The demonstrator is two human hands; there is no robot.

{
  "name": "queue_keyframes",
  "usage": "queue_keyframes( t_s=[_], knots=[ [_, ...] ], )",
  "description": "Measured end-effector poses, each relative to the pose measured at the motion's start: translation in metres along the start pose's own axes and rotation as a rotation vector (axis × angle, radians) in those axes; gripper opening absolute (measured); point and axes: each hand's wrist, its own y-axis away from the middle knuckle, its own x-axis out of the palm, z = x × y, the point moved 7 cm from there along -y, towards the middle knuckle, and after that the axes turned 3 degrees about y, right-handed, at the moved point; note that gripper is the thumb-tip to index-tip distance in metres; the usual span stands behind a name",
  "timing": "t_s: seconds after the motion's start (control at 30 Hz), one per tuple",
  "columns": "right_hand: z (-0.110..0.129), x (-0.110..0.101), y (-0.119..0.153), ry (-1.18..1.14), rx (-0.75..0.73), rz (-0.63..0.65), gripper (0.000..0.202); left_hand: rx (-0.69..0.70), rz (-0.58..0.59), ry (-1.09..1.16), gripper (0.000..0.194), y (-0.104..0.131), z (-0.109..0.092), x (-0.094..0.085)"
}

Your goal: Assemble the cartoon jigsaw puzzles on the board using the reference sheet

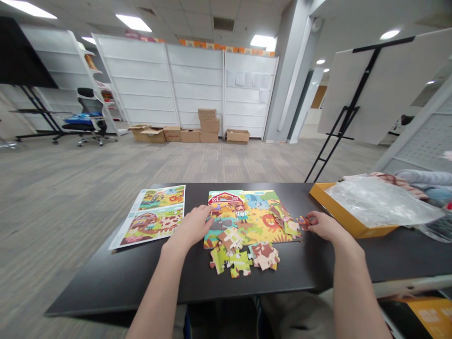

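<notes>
A colourful animal jigsaw puzzle (254,216) lies on the dark table, with a red barn, a blue elephant and a lion on it. My left hand (194,227) rests at its left edge, fingers stretched out and apart, with nothing visible in them. To the right of the puzzle, my right hand (326,227) pinches a small puzzle piece (303,222) with orange and purple on it. Loose pieces lie over the puzzle's lower right part. In front of it is a pile of green pieces (240,262) and brown-and-cream pieces (265,255).
A printed picture sheet (151,214) lies at the left. A yellow box (348,219) holding clear plastic wrap (379,200) stands at the right, with folded cloths (423,178) behind. The table's front edge is close to my lap. Cardboard boxes (210,125) line the far shelves.
</notes>
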Motion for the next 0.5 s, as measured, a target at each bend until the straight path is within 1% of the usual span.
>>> queue_keyframes(
  t_s=[0.07,0.23,0.33,0.5],
  knots=[
    [-0.005,0.004,-0.003,-0.023,-0.041,0.027,0.046,0.007,-0.007,0.012,0.038,0.0,0.002,-0.001],
    [-0.016,0.014,-0.003,-0.197,-0.216,0.166,0.056,0.013,-0.014,0.035,0.037,0.002,0.004,-0.003],
    [-0.022,0.014,-0.002,-0.24,-0.25,0.194,0.062,0.015,-0.028,0.039,0.036,0.003,0.004,-0.004],
    [-0.026,0.009,-0.004,-0.136,-0.234,0.156,0.044,0.002,-0.032,0.013,0.035,0.006,0.005,-0.005]
  ],
)
